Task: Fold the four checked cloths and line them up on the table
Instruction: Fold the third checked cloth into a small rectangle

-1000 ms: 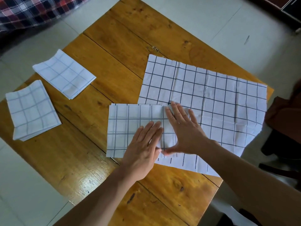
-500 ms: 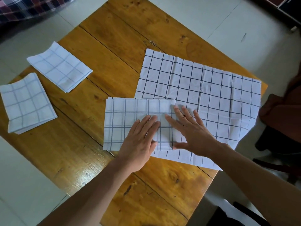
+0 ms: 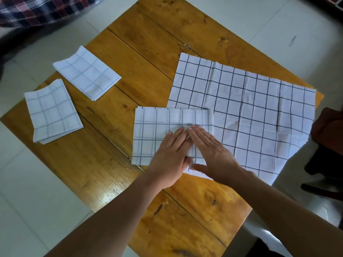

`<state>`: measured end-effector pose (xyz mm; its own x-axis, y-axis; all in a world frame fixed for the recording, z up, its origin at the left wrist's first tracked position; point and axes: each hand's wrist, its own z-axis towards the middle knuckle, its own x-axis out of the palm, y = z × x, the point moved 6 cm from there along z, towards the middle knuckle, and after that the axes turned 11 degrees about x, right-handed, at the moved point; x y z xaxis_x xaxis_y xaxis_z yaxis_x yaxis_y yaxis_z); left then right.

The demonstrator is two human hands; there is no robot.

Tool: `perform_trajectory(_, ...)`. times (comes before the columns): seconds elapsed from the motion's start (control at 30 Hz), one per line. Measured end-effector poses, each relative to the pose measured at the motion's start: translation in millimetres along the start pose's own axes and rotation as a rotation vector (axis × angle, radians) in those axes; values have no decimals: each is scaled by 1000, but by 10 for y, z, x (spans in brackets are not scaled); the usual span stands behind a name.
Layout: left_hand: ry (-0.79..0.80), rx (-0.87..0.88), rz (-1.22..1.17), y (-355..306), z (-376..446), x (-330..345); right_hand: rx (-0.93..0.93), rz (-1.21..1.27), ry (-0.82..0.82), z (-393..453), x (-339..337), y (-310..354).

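Both hands lie flat, fingers straight and close together, pressing down on the half-folded checked cloth point(image 3: 163, 130). The left hand point(image 3: 169, 156) covers its near right part, and the right hand point(image 3: 209, 153) lies just beside it over the cloth's right end, so the 2 sets of fingertips almost meet near the middle crease. Neither hand pinches or curls around anything.

This cloth is a rectangle whose long axis runs left to right, roughly parallel to the near edge of the wooden surface point(image 3: 104, 169). Its right end overlaps the near left corner of the unfolded checked cloth point(image 3: 259, 112), which is spread flat toward the surface's right corner, with its near right portion hanging past the edge.

The free, uncovered length of the half-folded cloth stretches away to the left of both hands, so the left hand is nearer that end. By my judgement the next fold would bring one short end across to the other, along that left-right axis, with the right hand placed to pin the right end.

2 folded checked cloths already sit toward the surface's left corner: the nearer folded cloth point(image 3: 52, 112) by the left edge, and the farther folded cloth point(image 3: 87, 72) just beyond it, apart but close.

So 2 cloths appear done, 1 is in hand and 1 untouched.
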<state>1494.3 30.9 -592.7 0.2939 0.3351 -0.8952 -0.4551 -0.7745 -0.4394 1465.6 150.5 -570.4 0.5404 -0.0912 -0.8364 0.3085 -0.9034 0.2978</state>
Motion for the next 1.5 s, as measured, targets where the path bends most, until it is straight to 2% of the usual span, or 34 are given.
perform_trajectory(0.23,34,99,47,185,-140,-46,12,-3,11,26,17,-9)
perform_trajectory(0.5,81,122,146,596,-646,-197,23,-48,43,52,68,-5)
perform_trajectory(0.67,71,65,105,793,-817,-331,10,-20,25,45,73,-20)
perform_trajectory(0.8,119,90,121,879,-870,-387,0,-45,31,47,78,-26)
perform_trajectory(1.1,196,79,213,837,-921,-580,5,-42,35,55,89,-30)
perform_trajectory(1.33,191,-5,294,608,-752,-687,10,-54,51,57,94,-31)
perform_trajectory(1.5,139,6,330,595,-705,-715,7,-40,46,54,81,-22)
